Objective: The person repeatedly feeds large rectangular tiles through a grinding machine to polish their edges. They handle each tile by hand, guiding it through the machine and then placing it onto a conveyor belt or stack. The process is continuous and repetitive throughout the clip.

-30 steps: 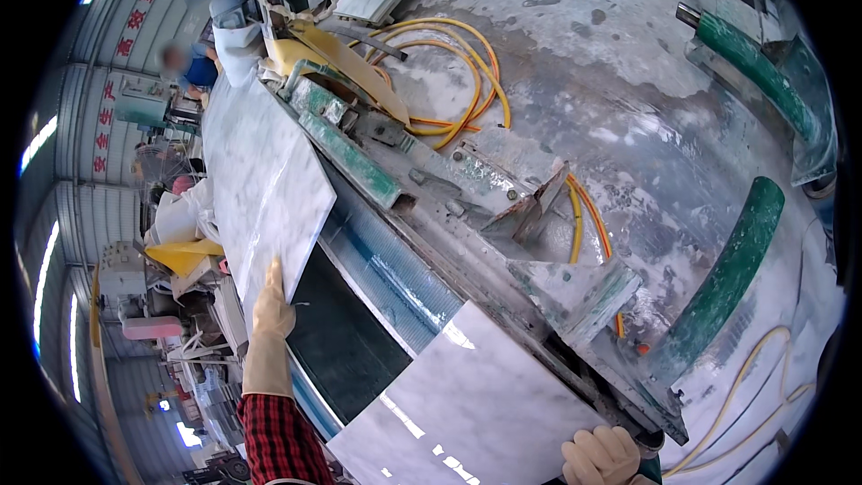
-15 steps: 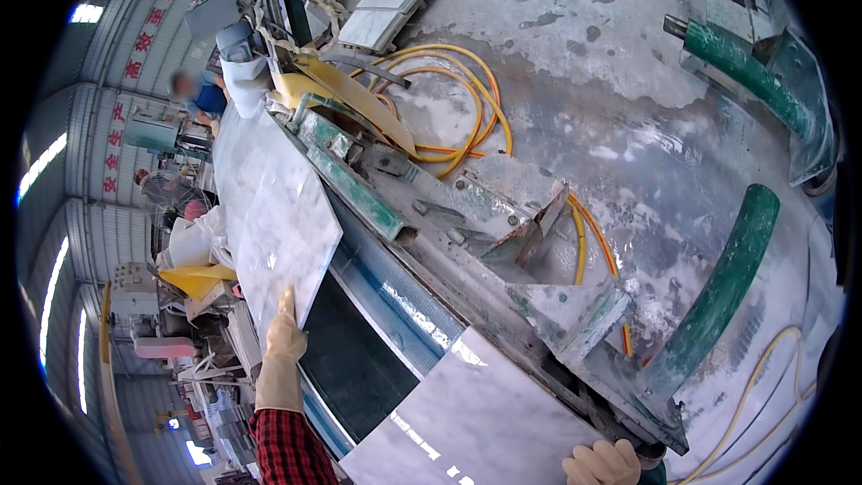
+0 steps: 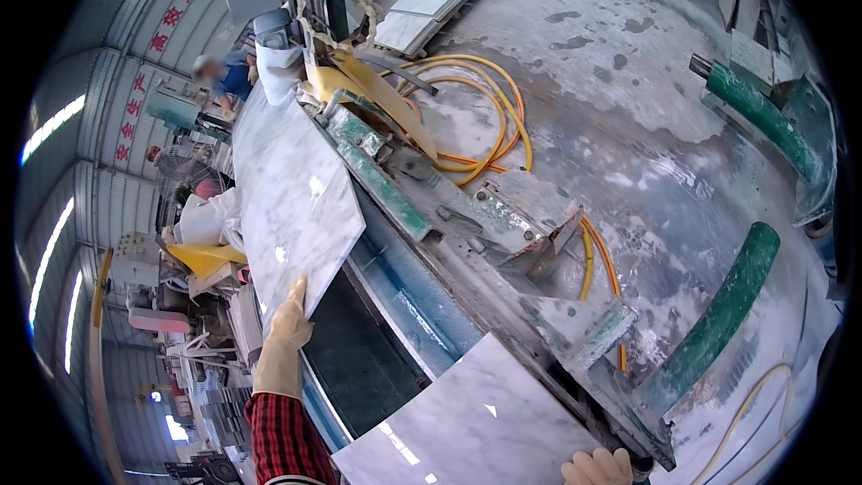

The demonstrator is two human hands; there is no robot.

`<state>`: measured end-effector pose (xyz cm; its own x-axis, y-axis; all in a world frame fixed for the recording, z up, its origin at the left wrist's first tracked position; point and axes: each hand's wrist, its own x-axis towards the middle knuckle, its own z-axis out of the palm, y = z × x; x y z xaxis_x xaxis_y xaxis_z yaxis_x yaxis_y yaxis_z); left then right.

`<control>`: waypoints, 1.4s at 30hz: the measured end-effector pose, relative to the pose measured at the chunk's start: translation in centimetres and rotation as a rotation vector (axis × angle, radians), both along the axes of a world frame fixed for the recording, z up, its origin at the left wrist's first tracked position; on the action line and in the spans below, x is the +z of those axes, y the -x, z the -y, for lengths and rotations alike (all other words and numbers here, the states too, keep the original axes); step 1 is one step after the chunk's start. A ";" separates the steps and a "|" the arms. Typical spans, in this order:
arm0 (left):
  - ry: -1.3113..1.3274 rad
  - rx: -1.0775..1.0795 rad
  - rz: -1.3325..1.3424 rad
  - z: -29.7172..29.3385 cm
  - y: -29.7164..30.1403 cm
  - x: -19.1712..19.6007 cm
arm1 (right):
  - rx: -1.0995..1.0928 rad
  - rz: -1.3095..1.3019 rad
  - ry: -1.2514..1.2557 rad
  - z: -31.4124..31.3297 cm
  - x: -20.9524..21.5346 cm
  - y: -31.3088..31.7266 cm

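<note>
My left hand [image 3: 287, 334], in a cream glove, is at the near end of a long white marble slab [image 3: 301, 193] with grey veins. One digit lies on the slab's top face, and the other fingers are hidden at its edge. Closer to me lies a second marble slab [image 3: 476, 427], glossy and pale. At its right edge, by the bottom of the view, are the bent gloved fingers of my right hand [image 3: 597, 467], closed on that edge; its palm is out of view. Between both slabs shows a dark belt surface [image 3: 359, 364] of the machine bed.
A blue strip [image 3: 413, 301] and a worn green metal frame [image 3: 386, 193] run along the bed's right side. Yellow hose [image 3: 516, 117] coils on the wet floor. A curved green pipe [image 3: 718, 323] stands at right, stacked slabs [image 3: 431, 9] behind. A person [image 3: 235, 81] stands far left.
The whole view has shifted, so the slabs and frame appear farther right and lower. Both gloved hands keep their places on the slab edges.
</note>
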<state>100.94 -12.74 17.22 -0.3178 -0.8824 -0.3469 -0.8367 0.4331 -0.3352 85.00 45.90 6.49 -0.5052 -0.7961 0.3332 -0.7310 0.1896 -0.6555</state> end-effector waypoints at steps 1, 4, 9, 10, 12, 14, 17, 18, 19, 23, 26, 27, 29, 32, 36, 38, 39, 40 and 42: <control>0.001 -0.006 -0.006 0.1 -0.1 -0.1 | 0.002 0.002 0.002 0.0 0.0 0.1; -0.001 -0.051 -0.034 -0.1 -0.4 0.1 | 0.008 0.001 -0.003 -0.2 0.1 0.0; -0.024 0.009 0.023 -1.3 1.6 0.4 | 0.019 0.014 0.001 -0.6 -0.3 -0.3; -0.025 0.023 0.029 -1.7 1.8 0.6 | 0.024 0.013 -0.004 -0.7 -0.4 -0.3; 0.009 -0.030 0.002 -0.8 -0.1 -0.9 | 0.025 0.012 -0.012 -0.9 -0.5 -0.6; 0.033 -0.055 -0.027 -1.0 -0.9 -2.0 | 0.020 0.010 -0.026 -1.0 -0.7 -0.9; 0.061 -0.042 -0.057 -1.5 -1.0 -3.8 | 0.019 -0.001 -0.017 -1.1 -0.9 -0.9; 0.073 -0.030 -0.057 -1.6 -0.9 -4.5 | 0.020 -0.001 -0.020 -1.2 -0.9 -0.9; 0.081 -0.017 -0.055 -1.9 -0.8 -5.1 | 0.023 0.000 -0.029 -1.3 -1.0 -0.9; 0.123 0.003 -0.070 -3.5 -0.4 -6.9 | 0.014 -0.015 -0.021 -1.4 -0.9 -0.9; 0.157 0.018 -0.073 -4.2 -0.1 -7.8 | 0.017 -0.015 -0.030 -1.5 -0.9 -0.9; 0.169 0.004 -0.088 -4.3 -0.1 -8.2 | 0.019 -0.013 -0.036 -1.6 -0.9 -0.9; 0.193 -0.009 -0.113 -4.3 -0.4 -8.8 | 0.025 -0.006 -0.045 -1.7 -0.9 -1.0; 0.217 0.001 -0.149 -4.5 -0.4 -10.0 | 0.012 -0.029 -0.030 -1.8 -1.2 -1.2; 0.247 -0.024 -0.213 -4.9 -0.8 -11.0 | -0.001 -0.052 -0.042 -1.9 -1.0 -1.5; 0.262 -0.064 -0.249 -4.6 -1.5 -11.2 | 0.007 -0.030 -0.044 -2.0 -0.7 -1.4; 0.266 -0.076 -0.260 -4.4 -1.9 -11.2 | 0.013 -0.033 -0.043 -1.9 -0.6 -1.4; 0.264 -0.089 -0.280 -4.7 -1.6 -11.1 | 0.017 -0.045 -0.047 -1.9 -0.5 -1.3; 0.219 -0.113 -0.277 -5.4 -1.8 -10.3 | 0.025 -0.061 -0.044 -1.8 -0.2 -1.2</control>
<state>102.70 -7.35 6.90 -0.4727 -0.8803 -0.0404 -0.8599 0.4708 -0.1974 86.21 47.73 6.30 -0.4646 -0.8228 0.3274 -0.7743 0.1980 -0.6011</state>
